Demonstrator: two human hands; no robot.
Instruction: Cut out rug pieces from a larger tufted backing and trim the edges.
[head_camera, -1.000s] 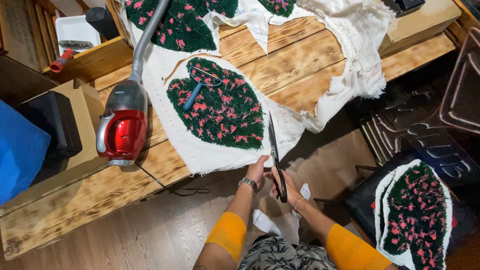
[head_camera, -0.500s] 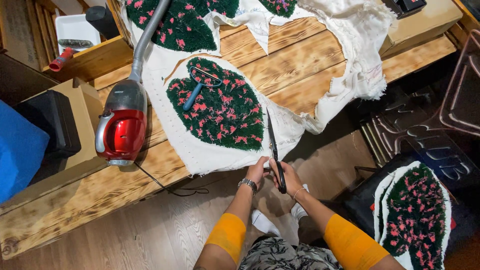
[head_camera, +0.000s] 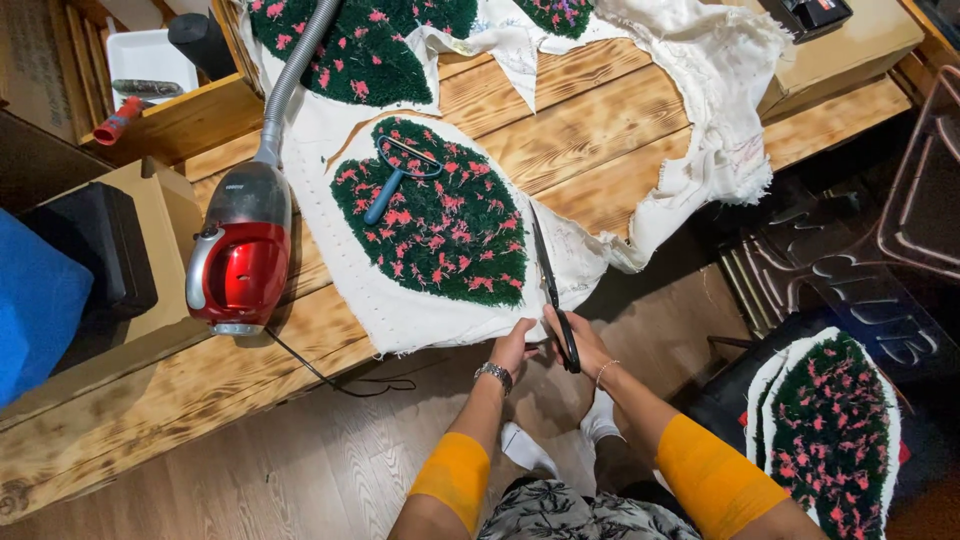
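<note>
- I'm looking down on a workshop floor of pale planks, with a low bench (head_camera: 620, 150) of scorched boards running across the view.
- Nearest me are my knees, orange sleeves and white socks on the floor.
- At near right, a finished rug piece (head_camera: 830, 435), green with pink flecks and a white border, leans by a dark crate, set well apart from the bench.
- My right hand (head_camera: 585, 345) has its fingers closed through the handles of the scissors (head_camera: 553, 295); the blades point away from me, and I judge they follow the white margin so the pile stays uncut.
- My left hand (head_camera: 513, 345) pinches the near edge of the cloth (head_camera: 400, 315), fingers narrow on it, seemingly to hold it taut beside the blades.
- The rug (head_camera: 435, 215) lies on that cloth at the middle of the bench, just left of the scissors: a rounded patch of deep green tufts dotted with pink, thick and even, with raw white cloth all round.
- A blue-handled tool (head_camera: 395, 180) rests on the rug's far left part.
- A red vacuum (head_camera: 240, 260) sits on the cloth's left edge, hose running far, close enough to catch lint.
- Farther off, more green tufted patches (head_camera: 350, 45) lie on frayed cloth.
</note>
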